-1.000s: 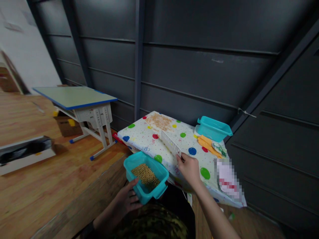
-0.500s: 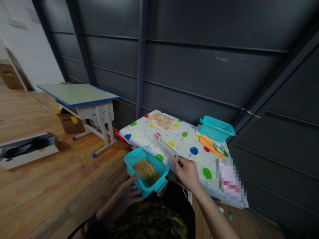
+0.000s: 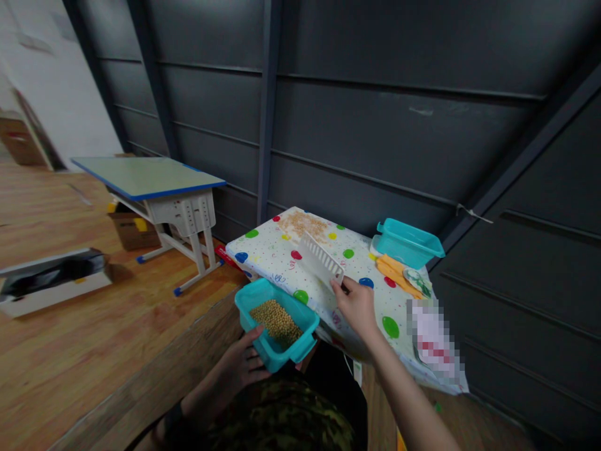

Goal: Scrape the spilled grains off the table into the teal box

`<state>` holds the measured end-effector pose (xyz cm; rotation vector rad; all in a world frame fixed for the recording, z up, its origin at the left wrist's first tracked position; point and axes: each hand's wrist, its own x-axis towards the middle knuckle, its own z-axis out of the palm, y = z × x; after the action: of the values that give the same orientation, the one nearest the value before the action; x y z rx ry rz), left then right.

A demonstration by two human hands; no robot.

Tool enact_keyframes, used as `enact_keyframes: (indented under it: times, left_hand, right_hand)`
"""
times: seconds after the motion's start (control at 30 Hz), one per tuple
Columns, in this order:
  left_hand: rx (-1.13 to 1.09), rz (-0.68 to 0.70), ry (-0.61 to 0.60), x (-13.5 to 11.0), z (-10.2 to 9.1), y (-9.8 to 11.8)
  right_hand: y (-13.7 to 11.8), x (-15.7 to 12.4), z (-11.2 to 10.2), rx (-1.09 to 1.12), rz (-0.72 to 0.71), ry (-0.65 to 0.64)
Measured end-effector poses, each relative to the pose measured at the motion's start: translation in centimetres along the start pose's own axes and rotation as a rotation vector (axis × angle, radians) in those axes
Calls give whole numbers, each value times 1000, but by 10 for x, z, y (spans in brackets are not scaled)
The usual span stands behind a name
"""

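My left hand (image 3: pixel 246 360) grips the near left side of a turquoise plastic bin (image 3: pixel 307 318), its thumb over the rim. Yellowish soybeans (image 3: pixel 277 321) cover part of the bin's bottom. The bin is held at the front edge of a table (image 3: pixel 263 257) with a balloon-print cloth. My right hand (image 3: pixel 355 305) pinches the near end of a white slotted plastic scraper (image 3: pixel 320 260), tilted above the cloth. Beyond the scraper's far end, a patch of small tan grains (image 3: pixel 303 225) lies spread on the cloth.
A second turquoise bin (image 3: pixel 409 244) stands at the table's back right, with an orange cloth (image 3: pixel 394 272) and a green-and-white round item (image 3: pixel 417 282) before it. A dark panel wall (image 3: pixel 366 138) rises behind. Another desk (image 3: pixel 150 175) is to the left.
My right hand has moved the scraper farther from me and slightly right, toward the grain patch. The left hand and the bin of soybeans have stayed put.
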<state>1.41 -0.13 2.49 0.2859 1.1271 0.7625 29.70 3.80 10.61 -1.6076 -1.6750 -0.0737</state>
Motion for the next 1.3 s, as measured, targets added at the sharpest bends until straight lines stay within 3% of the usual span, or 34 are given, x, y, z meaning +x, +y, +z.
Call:
enact_keyframes:
  times: [0.2, 0.37, 0.6, 0.93, 1.3]
  left_hand:
    - [3, 5, 29, -4, 4, 3]
    - [-15, 1, -2, -3, 0, 1]
    - [-34, 25, -52, 6, -10, -3]
    - [-3, 45, -69, 5, -13, 2]
    - [12, -5, 52, 0, 2, 10]
  right_hand:
    - [9, 39, 16, -250, 96, -109]
    - [8, 43, 25, -328, 80, -204]
    - [11, 45, 26, -261, 81, -172]
    - [19, 22, 17, 47, 37, -137]
    - [2, -24, -5, 254, 5, -194]
